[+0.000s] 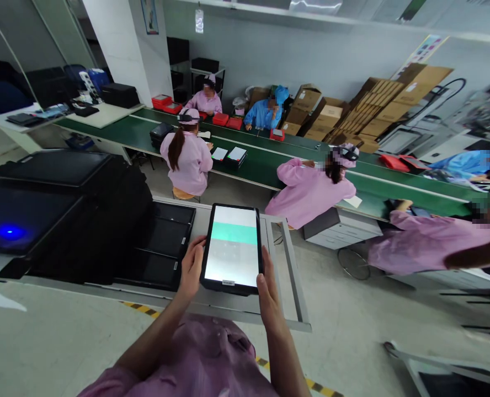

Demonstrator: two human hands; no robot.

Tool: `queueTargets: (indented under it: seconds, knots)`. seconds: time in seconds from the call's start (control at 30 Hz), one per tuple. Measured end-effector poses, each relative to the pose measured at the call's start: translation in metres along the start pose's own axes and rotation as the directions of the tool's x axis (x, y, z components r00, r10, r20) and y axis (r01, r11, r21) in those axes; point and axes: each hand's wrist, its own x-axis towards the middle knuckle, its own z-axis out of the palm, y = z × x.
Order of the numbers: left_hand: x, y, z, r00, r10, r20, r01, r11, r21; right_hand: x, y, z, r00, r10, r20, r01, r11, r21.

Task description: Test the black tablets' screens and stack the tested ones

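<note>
Between my two hands is a black-framed tablet [232, 248], its lit screen showing white with a green band across the upper part. My left hand [192, 264] is closed on its left edge, and my right hand [269, 286] grips the lower right edge with the thumb at the front. The fingers behind the tablet are hidden. Under it runs a grey metal cart [275, 248]. To the left of my left hand, several dark tablets [162, 237] lie in rows on the cart.
Farther left, larger stacks of black tablets [58, 168] stand on the cart. A long green workbench [253, 135] crosses ahead, with several people in pink and blue seated along it. Cardboard boxes [377, 105] lean at the back wall. Another cart [414, 358] stands at lower right.
</note>
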Motion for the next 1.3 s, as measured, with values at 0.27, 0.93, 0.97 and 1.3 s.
queueTargets:
  seconds: [0.27, 0.93, 0.97, 1.3]
  knots:
    - [0.037, 0.016, 0.002, 0.98, -0.169, 0.101, 0.182, 0.973, -0.14, 0.047, -0.029, -0.025, 0.975, -0.223, -0.015, 0.213, 0.949, -0.234]
    - [0.049, 0.024, 0.009, 0.982, -0.1, 0.161, 0.097, 0.995, 0.027, 0.093, -0.031, -0.025, 0.843, -0.498, 0.204, 0.533, 0.724, -0.437]
    - [0.049, 0.024, 0.009, 0.982, -0.098, 0.163, 0.095, 0.995, 0.024, 0.093, -0.031, -0.026, 0.85, -0.494, 0.183, 0.519, 0.728, -0.448]
    - [0.053, 0.022, 0.009, 0.984, -0.074, 0.164, 0.067, 0.997, 0.046, 0.078, -0.061, -0.017, 0.814, -0.421, 0.399, 0.555, 0.766, -0.324]
